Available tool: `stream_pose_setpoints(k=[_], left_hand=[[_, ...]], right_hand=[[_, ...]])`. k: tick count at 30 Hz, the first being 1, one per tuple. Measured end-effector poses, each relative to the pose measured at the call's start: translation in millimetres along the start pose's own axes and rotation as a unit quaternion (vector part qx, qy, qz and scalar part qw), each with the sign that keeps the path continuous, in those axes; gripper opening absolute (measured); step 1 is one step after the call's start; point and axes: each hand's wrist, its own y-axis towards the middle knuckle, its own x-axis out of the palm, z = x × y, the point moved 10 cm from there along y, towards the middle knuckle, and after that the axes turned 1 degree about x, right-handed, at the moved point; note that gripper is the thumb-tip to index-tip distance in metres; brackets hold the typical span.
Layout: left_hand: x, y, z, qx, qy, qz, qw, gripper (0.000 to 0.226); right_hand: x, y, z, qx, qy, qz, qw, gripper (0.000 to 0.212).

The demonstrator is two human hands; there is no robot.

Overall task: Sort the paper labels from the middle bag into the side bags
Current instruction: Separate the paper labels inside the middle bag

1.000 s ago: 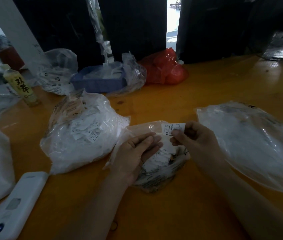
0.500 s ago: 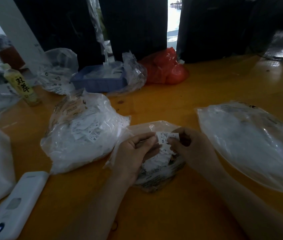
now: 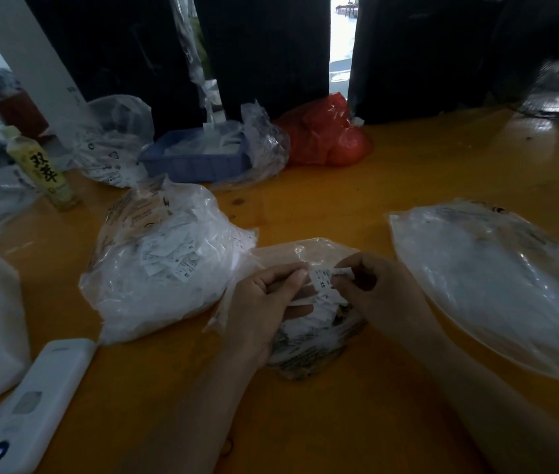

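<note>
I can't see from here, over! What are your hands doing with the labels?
Left hand and right hand both pinching one XS label above middle bag. Left bag full, right bag nearly flat. Nothing blocking either.

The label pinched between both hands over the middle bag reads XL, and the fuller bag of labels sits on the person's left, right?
Not quite. The head view shows the label printed XS, not XL. The rest holds: the left hand and right hand both pinch it over the middle bag, and the fuller bag sits on the person's left.
</note>
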Motion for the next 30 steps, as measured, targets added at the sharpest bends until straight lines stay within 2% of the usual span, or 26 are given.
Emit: stream_pose_setpoints(k=[3,6,8,13,16,18,20,22,24,25,26,28,29,30], left_hand=[[2.2,-0.7,0.5,0.012,0.033,-0.01,0.999,0.014],[2.8,-1.4,1.4,0.017,0.039,-0.012,0.999,0.015],[0.9,-0.8,1.3,0.008,0.022,0.003,1.0,0.014],[1.7,-0.8,4.4,0.01,0.019,0.005,1.0,0.015],[2.1,-1.6,5.2,0.015,0.023,-0.002,1.0,0.014],[2.8,-1.7,6.8,0.022,0.032,-0.007,0.999,0.014],[5.4,-2.5,12.5,0.044,0.065,-0.021,0.997,0.017],[6.7,-4.9,23.2,0.094,0.145,-0.029,0.985,0.021],[5.4,-12.3,46.6,0.179,0.24,-0.005,0.954,0.027],[3.1,-18.6,65.5,0.249,0.282,0.021,0.926,0.027],[-1.3,-28.6,88.6,0.334,0.325,0.064,0.882,0.027],[-15.7,-51.8,127.1,0.481,0.409,0.173,0.757,0.023],[-29.0,-58.2,140.0,0.512,0.433,0.225,0.707,0.02],[-46.5,-59.8,149.6,0.512,0.447,0.274,0.681,0.018]], right_hand=[[4.3,0.0,2.1,0.004,-0.009,-0.013,1.0,0.003],[3.3,0.2,7.9,0.04,0.027,-0.004,0.999,0.021],[0.0,-0.5,8.2,0.045,0.052,0.015,0.998,0.023],[7.0,-2.7,-4.7,-0.008,0.006,-0.001,1.0,0.008],[13.5,-4.5,-15.4,-0.039,0.017,-0.033,0.999,0.017],[15.0,-4.3,-15.7,-0.044,0.016,-0.037,0.998,0.014],[10.9,-4.3,-11.6,-0.038,0.006,-0.014,0.999,0.01],[1.0,-3.2,-6.2,-0.02,0.026,0.023,0.999,0.01],[-7.3,-2.0,-3.1,-0.005,0.055,0.045,0.997,0.011],[-11.6,-1.2,-2.2,-0.001,0.053,0.055,0.997,0.011],[-16.5,0.1,-1.0,0.001,0.039,0.067,0.997,0.01],[-27.2,2.6,0.5,-0.009,-0.029,0.093,0.995,0.008],[-30.9,3.8,1.0,-0.016,-0.079,0.099,0.992,0.007],[-33.1,4.7,3.2,-0.018,-0.126,0.099,0.987,0.007]])
